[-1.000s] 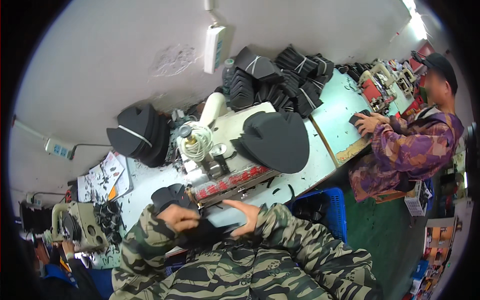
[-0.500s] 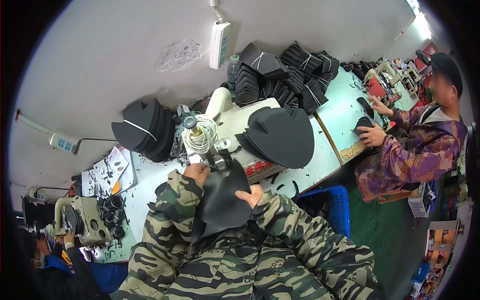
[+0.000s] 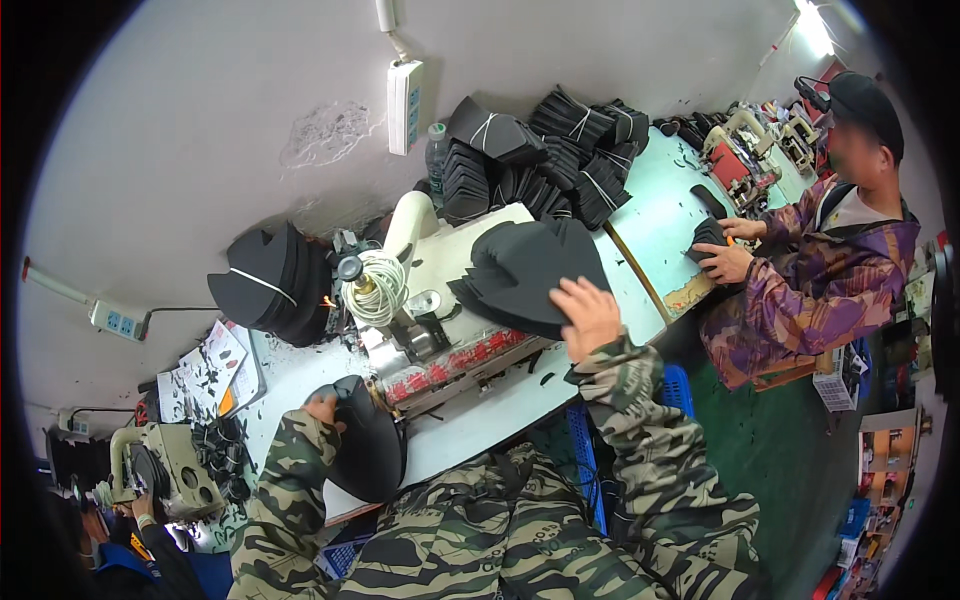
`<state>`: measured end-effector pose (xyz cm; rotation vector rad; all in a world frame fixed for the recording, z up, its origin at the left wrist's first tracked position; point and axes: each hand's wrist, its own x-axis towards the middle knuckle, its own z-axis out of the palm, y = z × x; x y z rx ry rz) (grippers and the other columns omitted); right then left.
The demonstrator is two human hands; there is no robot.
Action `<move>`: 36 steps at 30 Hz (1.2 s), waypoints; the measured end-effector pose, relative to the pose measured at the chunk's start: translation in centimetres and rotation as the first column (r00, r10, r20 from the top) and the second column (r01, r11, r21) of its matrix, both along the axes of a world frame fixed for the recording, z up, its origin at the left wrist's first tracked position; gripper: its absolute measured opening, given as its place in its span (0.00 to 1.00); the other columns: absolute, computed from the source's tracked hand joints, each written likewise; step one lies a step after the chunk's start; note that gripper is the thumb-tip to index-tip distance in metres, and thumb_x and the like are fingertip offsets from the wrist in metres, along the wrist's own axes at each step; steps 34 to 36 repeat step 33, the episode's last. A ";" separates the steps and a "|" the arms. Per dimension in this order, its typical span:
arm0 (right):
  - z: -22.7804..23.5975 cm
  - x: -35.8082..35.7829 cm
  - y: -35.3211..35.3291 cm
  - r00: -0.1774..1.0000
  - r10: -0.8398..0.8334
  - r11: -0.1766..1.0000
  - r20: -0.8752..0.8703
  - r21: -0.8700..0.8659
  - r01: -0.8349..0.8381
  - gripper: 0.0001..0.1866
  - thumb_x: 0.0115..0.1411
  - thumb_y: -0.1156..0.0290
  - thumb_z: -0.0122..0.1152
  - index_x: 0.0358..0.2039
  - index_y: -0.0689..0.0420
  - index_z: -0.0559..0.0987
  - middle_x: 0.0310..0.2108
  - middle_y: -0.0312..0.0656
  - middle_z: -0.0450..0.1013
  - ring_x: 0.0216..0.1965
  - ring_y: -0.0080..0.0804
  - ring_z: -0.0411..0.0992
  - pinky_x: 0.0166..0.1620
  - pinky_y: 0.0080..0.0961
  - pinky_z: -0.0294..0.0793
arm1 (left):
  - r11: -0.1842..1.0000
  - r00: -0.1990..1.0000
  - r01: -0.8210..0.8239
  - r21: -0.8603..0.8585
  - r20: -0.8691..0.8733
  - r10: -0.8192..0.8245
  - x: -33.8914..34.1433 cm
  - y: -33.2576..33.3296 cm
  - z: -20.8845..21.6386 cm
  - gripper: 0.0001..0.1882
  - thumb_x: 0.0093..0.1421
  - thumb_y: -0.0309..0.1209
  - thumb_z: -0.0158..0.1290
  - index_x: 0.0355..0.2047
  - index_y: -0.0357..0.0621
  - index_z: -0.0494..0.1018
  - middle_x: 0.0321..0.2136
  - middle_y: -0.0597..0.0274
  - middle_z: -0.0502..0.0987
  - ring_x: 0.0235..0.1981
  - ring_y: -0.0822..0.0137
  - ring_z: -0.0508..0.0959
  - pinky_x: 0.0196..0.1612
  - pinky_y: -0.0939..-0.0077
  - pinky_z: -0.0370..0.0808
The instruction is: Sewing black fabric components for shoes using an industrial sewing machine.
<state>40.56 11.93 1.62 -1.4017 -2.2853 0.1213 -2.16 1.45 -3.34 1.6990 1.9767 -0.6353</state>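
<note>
My left hand [image 3: 324, 409] is closed on the edge of a black notched sheet piece [image 3: 368, 450], which lies over others like it on the table, left of the sewing-type machine [image 3: 430, 325]. Whether it grips one piece or several I cannot tell. My right hand [image 3: 588, 312] is open, its fingers stretched over the near right edge of a stack of black notched pieces [image 3: 535, 270]. That stack rests on the machine's pale top. A coil of white cord [image 3: 376, 288] hangs around a post on the machine's head.
Tied bundles of black pieces stand at the far left [image 3: 270, 285] and against the wall [image 3: 560, 160], beside a plastic bottle [image 3: 437, 160]. A blue crate [image 3: 677, 392] is below the table's right side. At right a co-worker [image 3: 810, 270] handles black pieces; another person [image 3: 125, 540] works far left.
Both hands have left the machine's head, where they held a black piece. My left hand moved left and nearer with it; my right hand went right to the stack. The view shifted slightly.
</note>
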 end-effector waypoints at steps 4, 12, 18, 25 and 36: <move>0.8 -4.4 -2.9 0.958 0.158 0.986 -0.239 0.086 -0.141 0.25 0.42 0.67 0.59 0.44 0.56 0.72 0.47 0.48 0.66 0.49 0.46 0.63 0.51 0.41 0.60 | 0.999 1.000 -0.021 0.044 0.017 0.020 -0.8 -0.8 -0.6 0.23 0.47 0.36 0.57 0.44 0.50 0.67 0.40 0.51 0.70 0.41 0.48 0.73 0.43 0.56 0.70; -5.6 -10.2 -8.9 0.736 0.301 0.630 -0.606 -0.452 -0.631 0.34 0.45 0.61 0.65 0.53 0.58 0.65 0.45 0.49 0.70 0.48 0.46 0.67 0.51 0.34 0.65 | 0.935 0.662 0.354 0.038 0.696 -0.279 4.7 -0.3 7.7 0.12 0.52 0.34 0.52 0.36 0.43 0.74 0.27 0.49 0.76 0.31 0.55 0.77 0.35 0.66 0.72; -7.8 -11.1 -7.6 0.610 -0.470 0.331 -0.637 -0.769 -0.548 0.16 0.52 0.64 0.60 0.36 0.64 0.77 0.30 0.40 0.76 0.34 0.26 0.72 0.41 0.25 0.69 | 0.861 0.639 -0.338 0.379 0.764 -0.086 7.4 1.1 3.2 0.13 0.57 0.33 0.45 0.35 0.35 0.70 0.22 0.45 0.72 0.27 0.50 0.75 0.32 0.67 0.68; -4.5 -11.7 -5.9 0.674 -0.434 0.476 -0.597 -0.788 -0.392 0.13 0.52 0.70 0.55 0.35 0.66 0.76 0.28 0.40 0.75 0.29 0.23 0.70 0.36 0.22 0.69 | 0.923 0.859 -0.180 0.340 0.511 -0.021 7.6 5.9 0.5 0.15 0.54 0.37 0.46 0.30 0.35 0.73 0.22 0.43 0.73 0.28 0.48 0.75 0.33 0.63 0.69; -8.5 -11.9 -8.9 0.583 -0.541 0.418 -0.606 -0.796 -0.439 0.21 0.52 0.68 0.55 0.47 0.63 0.71 0.35 0.46 0.74 0.33 0.33 0.74 0.39 0.25 0.71 | 0.924 0.825 -0.256 0.283 0.562 0.056 9.1 8.0 0.8 0.17 0.52 0.38 0.49 0.33 0.36 0.75 0.25 0.44 0.76 0.31 0.50 0.77 0.36 0.65 0.70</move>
